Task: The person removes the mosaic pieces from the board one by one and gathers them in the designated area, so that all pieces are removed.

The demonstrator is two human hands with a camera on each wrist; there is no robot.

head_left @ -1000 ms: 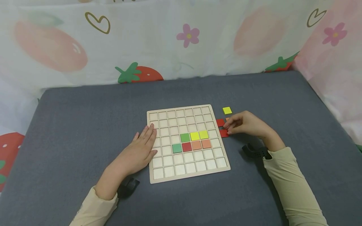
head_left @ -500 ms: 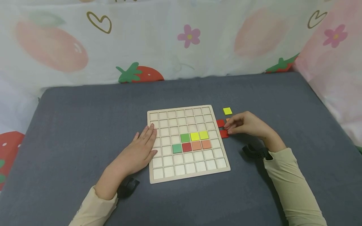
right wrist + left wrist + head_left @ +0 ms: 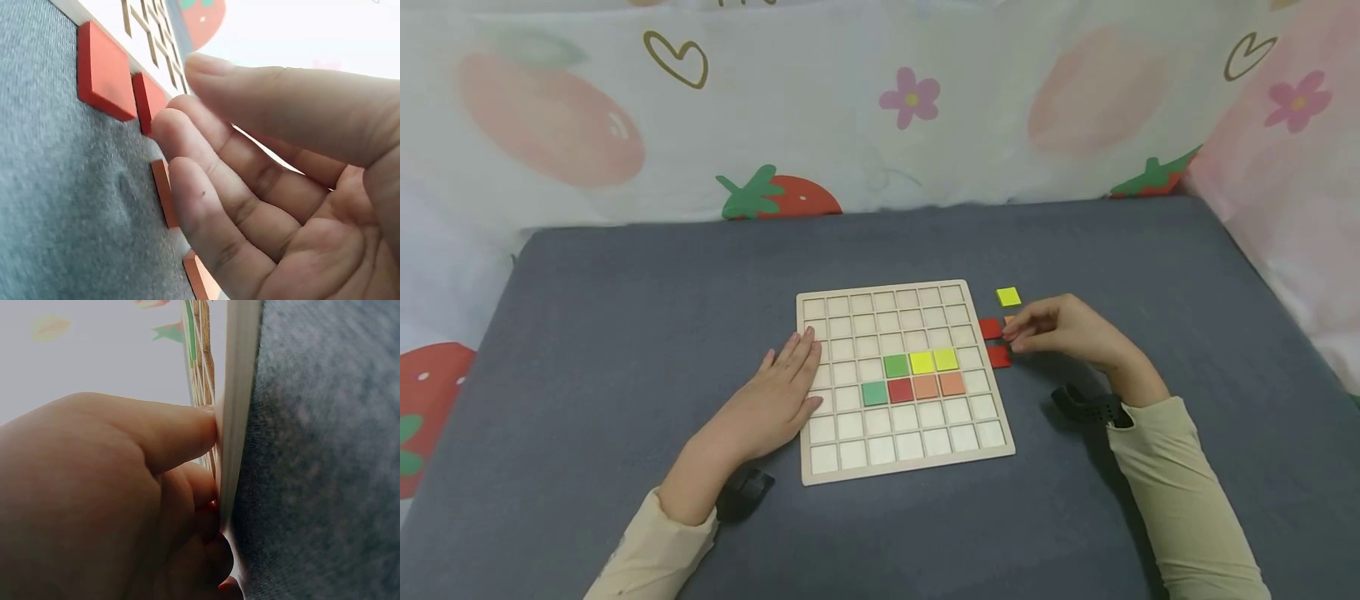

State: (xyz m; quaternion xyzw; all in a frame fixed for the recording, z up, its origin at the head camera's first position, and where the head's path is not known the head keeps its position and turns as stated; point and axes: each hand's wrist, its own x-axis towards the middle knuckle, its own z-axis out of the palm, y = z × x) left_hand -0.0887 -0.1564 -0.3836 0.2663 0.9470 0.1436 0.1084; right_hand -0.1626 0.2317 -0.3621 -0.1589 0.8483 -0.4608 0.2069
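A pale wooden grid board (image 3: 806, 467) lies on the grey cloth. My left hand (image 3: 775, 396) rests on its left edge with the fingers extended; in the left wrist view the thumb (image 3: 187, 431) presses at the board's rim (image 3: 237, 412). Just right of the board, my right hand (image 3: 1067, 333) hovers over loose tiles with loosely bent fingers and nothing between them. Closest to its fingertips are a near red tile (image 3: 109, 72) and a second red tile (image 3: 148, 103). An orange tile (image 3: 164, 194) lies beneath the fingers, partly hidden.
Several tiles sit in the grid: a green tile (image 3: 896, 365) beside two yellow ones, and a teal tile (image 3: 874, 393), a red tile (image 3: 900, 390) and two orange ones below. A loose yellow tile (image 3: 1008, 297) lies beyond the right hand. A printed curtain (image 3: 970, 150) hangs behind the table.
The right fingertips have drawn slightly off the nearer red tile. The left hand stays on the board, and the head view has shifted a little.
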